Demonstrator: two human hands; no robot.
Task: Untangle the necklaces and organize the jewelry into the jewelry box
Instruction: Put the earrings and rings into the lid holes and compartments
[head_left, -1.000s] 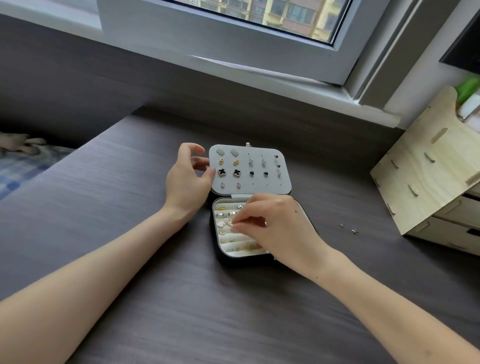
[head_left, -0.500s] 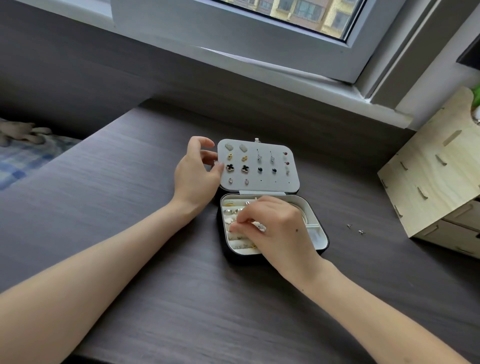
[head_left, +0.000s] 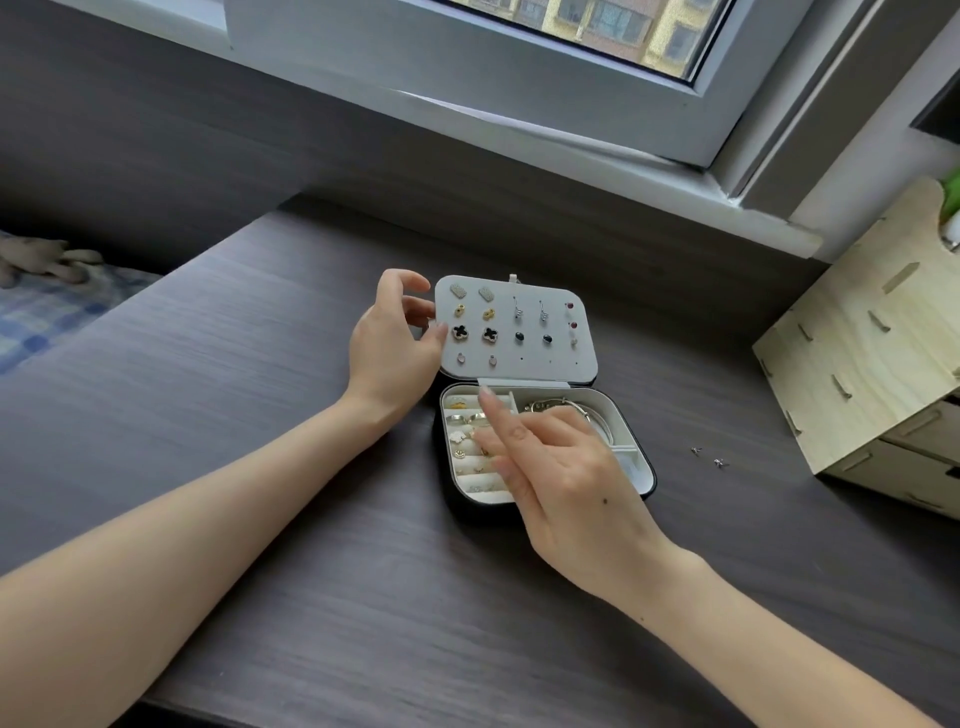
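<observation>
Open on the dark wood-grain table (head_left: 260, 374), below the window: a small black-shelled jewelry box with a cream lining (head_left: 641, 457). Raised at its far side, a pale grey felt earring panel (head_left: 563, 364), set with rows of paired earrings. Pinched at its left edge by the left hand (head_left: 389, 343), thumb on the face, fingers curled behind, propping it up.

Over the tray, the right hand (head_left: 566, 478): fingers loose and spread, index stretched toward the far end of the cream ring rolls (head_left: 467, 470), nothing seen held. Fingertip touching a ring or hovering just above: impossible to tell. In the right-hand compartment, a thin silver bangle (head_left: 597, 418), partly hidden under the knuckles. No necklace to be made out anywhere.

Looks like the sorting step, late in the task: rings seated in the rolls, most of the panel filled, pieces being checked or nudged. Not yet in the box, well to its right on the table near the light plywood drawer organizer (head_left: 857, 364): two tiny silver studs (head_left: 706, 456).

Next, probably, calls for lifting the right hand clear of the tray, taking the studs one at a time in a fine fingertip pinch, and pushing each post through a free hole in the panel's bottom row while bracing it from behind. Small and easily flicked away, so a light touch.
</observation>
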